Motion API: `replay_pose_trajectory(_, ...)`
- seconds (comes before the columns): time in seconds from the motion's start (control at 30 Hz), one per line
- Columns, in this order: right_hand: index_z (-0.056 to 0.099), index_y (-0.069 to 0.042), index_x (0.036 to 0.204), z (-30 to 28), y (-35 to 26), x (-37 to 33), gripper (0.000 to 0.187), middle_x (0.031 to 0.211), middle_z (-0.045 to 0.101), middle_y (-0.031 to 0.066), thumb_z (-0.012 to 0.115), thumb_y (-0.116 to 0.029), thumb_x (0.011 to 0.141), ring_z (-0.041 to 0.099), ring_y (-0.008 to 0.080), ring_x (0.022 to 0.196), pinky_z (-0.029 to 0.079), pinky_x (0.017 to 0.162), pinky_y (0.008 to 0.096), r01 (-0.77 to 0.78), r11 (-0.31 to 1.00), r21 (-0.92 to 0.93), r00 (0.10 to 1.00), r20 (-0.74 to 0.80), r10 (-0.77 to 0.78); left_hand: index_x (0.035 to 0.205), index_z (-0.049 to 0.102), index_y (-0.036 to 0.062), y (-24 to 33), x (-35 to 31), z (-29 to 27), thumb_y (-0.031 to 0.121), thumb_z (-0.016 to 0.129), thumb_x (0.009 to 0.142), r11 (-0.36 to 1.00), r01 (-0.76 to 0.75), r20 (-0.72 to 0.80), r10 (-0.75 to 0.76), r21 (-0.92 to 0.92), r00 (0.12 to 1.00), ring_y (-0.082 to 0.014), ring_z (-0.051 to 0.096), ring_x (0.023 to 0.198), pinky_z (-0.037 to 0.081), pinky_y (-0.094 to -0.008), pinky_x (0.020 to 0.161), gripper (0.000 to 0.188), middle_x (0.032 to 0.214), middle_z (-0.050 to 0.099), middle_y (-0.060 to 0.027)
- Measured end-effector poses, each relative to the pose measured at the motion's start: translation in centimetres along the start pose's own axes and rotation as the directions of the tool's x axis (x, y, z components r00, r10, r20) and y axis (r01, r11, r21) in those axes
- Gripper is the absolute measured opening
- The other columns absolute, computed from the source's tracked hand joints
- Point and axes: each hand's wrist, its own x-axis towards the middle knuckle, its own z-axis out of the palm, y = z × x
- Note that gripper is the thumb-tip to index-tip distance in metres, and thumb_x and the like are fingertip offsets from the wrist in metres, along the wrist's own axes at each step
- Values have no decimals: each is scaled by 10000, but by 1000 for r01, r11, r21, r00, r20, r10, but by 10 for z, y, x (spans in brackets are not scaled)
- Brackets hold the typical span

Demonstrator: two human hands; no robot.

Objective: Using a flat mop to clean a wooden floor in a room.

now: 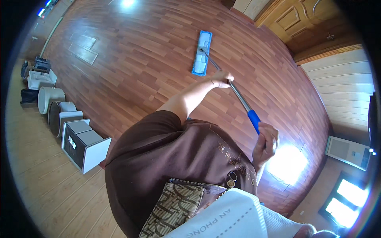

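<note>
A flat mop runs slantwise across the view, its blue-fringed head (202, 53) lying on the wood-look floor ahead of me. My left hand (222, 78) is closed around the metal pole (240, 96) partway up. At the upper end, my right hand (268, 143) wraps round the pole by the blue grip (253, 120). The left forearm reaches out from a brown short sleeve. A patterned bag and a white cloth hang at my front, low in the view.
Along the left wall stand several white appliances and boxes, among them a black-and-white cabinet (84, 143). A carved wooden door (295, 22) is at the upper right. A white air unit (348, 152) stands by the right wall, near a bright window (343, 200). Light glares off the floor.
</note>
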Motion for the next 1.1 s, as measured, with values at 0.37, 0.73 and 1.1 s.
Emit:
replay_pose_trajectory(0.37,641,-60,926,69,77,-17,128,859,635,94,633,37,843,666,253,860,524,726,344,21,947,321,990,125,-64,665,540,134,-82,-88,26,380,642,820,923,351,-103,-338,157,935,-276,611,828,398,-493,779,308,726,599,-47)
replay_pose_trajectory(0.73,643,-47,979,48,197,54,224,882,668,115,642,84,797,656,301,903,510,811,412,-71,642,764,905,319,-280,563,509,131,-22,-101,36,383,691,783,722,692,-420,-627,2,656,-302,593,757,364,-487,693,381,643,587,-62)
replay_pose_trajectory(1.1,542,23,1278,26,253,139,442,864,662,99,620,54,845,627,217,966,469,916,378,-641,287,712,542,685,-487,674,616,122,82,-99,34,342,677,789,394,917,-547,-780,-53,304,-334,596,795,380,-465,750,255,739,622,-103)
